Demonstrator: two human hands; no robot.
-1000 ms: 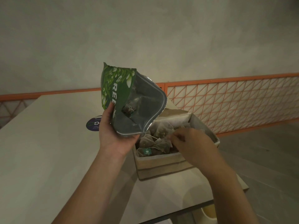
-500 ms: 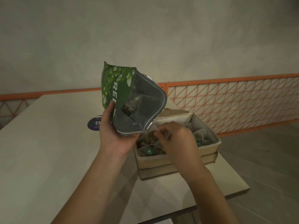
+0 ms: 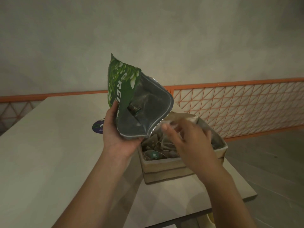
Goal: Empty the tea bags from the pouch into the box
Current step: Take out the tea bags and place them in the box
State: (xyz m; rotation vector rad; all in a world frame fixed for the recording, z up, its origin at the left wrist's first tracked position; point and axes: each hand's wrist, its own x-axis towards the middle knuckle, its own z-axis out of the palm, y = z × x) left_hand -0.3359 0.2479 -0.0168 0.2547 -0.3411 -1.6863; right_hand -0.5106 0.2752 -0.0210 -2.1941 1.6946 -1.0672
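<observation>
The left hand (image 3: 120, 137) is gripping the green pouch (image 3: 139, 106) by its lower edge, tilting its open mouth over the box (image 3: 166, 167) on the surface (image 3: 49, 153). A last tea bag (image 3: 134, 109) is sitting inside the pouch, while many others are lying in the box. The right hand (image 3: 185, 139), blurred, is hovering over the box, fingers loosely curled; whether it is pinching anything I cannot tell. Next, reaching in or shaking seems needed. Since half a second ago, the right hand has been rising toward the mouth.
</observation>
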